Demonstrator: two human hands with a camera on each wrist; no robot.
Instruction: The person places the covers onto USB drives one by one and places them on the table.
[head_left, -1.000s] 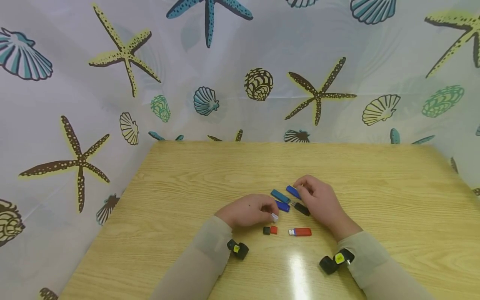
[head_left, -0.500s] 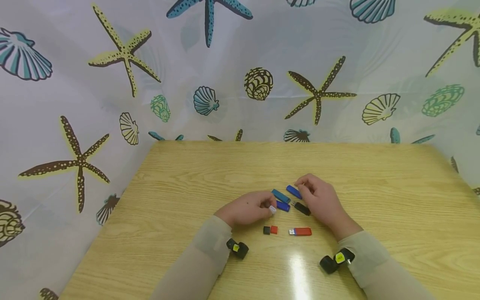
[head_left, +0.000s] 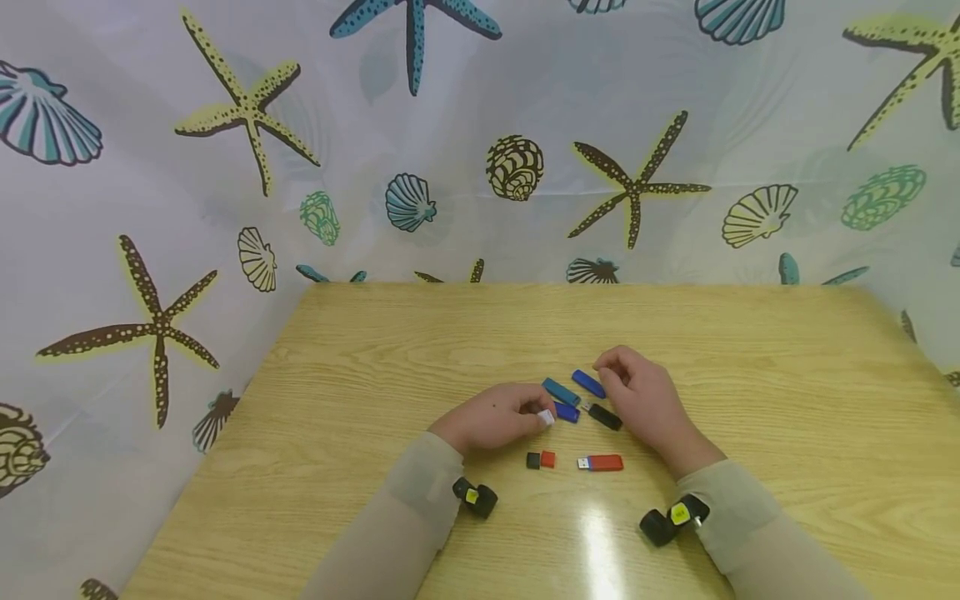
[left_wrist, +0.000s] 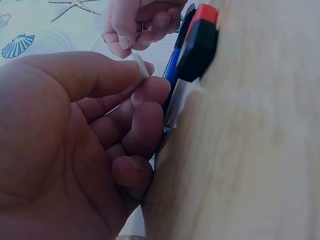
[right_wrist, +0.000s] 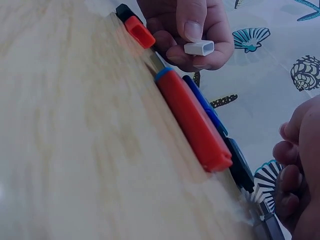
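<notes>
A small hollow white cap (right_wrist: 200, 48) is pinched between thumb and fingers of my left hand (head_left: 510, 417), just left of a dark blue USB stick (head_left: 567, 412). My right hand (head_left: 645, 400) hovers with loosely curled fingers, holding nothing visible, beside a blue USB stick (head_left: 588, 383). A teal USB stick (head_left: 561, 392) and a black USB stick (head_left: 603, 416) lie between the hands. Nearer to me, a red USB stick (head_left: 603, 463) shows its bare metal plug. A black cap (head_left: 533, 460) and a red cap (head_left: 548, 459) sit side by side at its left.
The sticks and caps lie on a wood-grain table (head_left: 420, 333). Behind and to the left hangs a white curtain (head_left: 465, 233) printed with shells and starfish. A small black camera is strapped to each wrist.
My left hand has moved slightly up with the white cap, closer to the dark blue stick. The right hand has drawn a little rightward, away from the blue stick.
</notes>
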